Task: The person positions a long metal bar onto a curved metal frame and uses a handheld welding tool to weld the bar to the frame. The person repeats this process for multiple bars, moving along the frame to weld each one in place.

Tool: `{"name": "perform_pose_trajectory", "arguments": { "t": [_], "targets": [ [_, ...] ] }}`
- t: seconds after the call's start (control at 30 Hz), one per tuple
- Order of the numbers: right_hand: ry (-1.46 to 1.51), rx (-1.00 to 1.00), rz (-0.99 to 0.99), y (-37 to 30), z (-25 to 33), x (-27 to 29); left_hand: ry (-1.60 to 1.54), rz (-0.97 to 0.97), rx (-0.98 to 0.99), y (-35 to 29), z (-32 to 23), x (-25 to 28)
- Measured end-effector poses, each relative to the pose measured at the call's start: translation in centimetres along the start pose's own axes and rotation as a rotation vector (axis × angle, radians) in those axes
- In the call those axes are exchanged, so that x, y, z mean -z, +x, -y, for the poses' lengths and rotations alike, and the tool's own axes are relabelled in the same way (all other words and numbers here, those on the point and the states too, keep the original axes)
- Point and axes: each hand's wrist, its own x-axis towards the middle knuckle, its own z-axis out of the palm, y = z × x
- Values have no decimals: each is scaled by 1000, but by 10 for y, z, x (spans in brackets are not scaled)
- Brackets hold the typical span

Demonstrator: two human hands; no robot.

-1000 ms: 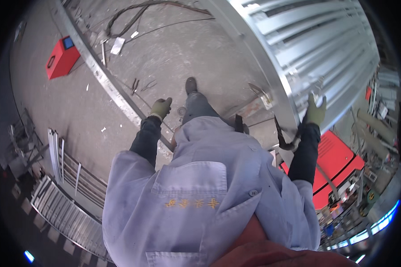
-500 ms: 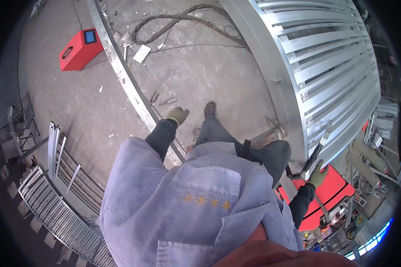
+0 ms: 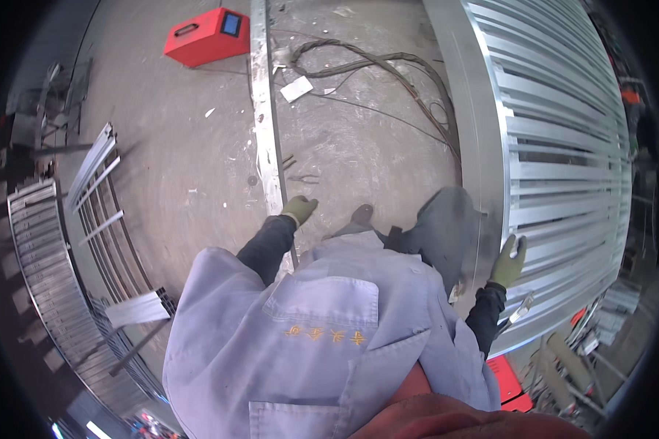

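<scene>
My left hand, in a green glove, hangs beside a long pale metal beam. Its fingers are loosely bent and slightly apart, with nothing visible in them. On the right, my gloved right hand has its fingers spread at the near-left edge of a large silver slatted metal panel. Whether it touches the panel I cannot tell. Just below that hand, a slim tool with a pale flat end lies on the slats. Pliers rest on the floor ahead of my left hand.
A red box with a screen stands far left beyond the beam. Dark cables loop across the floor ahead, near a white scrap. Metal racks stand at left. Part of a red case shows at lower right.
My right hand has moved forward from beside the long-handled tool and red case to the slatted panel. The whole view has turned, and my legs have shifted. My left hand stays near the beam.
</scene>
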Motion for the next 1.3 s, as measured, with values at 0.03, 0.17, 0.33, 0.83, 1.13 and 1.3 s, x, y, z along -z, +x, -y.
{"name": "perform_pose_trajectory", "arguments": {
  "t": [0.03,0.17,0.33,0.83,1.13,1.3],
  "targets": [
    [32,43,43,7,16,-18,-29,-42,26,1,18,7],
    [69,196,246,41,60,-86,-98,-168,188,5,75,23],
    [56,284,451,103,128,-162,-329,-184,376,13,61,6],
    [-76,901,905,298,483,-378,-745,-427,448,36,-154,36],
    [-64,1067,1033,265,705,-491,-750,-403,487,142,-110,70],
    [-152,1087,1102,243,801,-538,-479,-386,310,232,-81,170]
  ]
}}
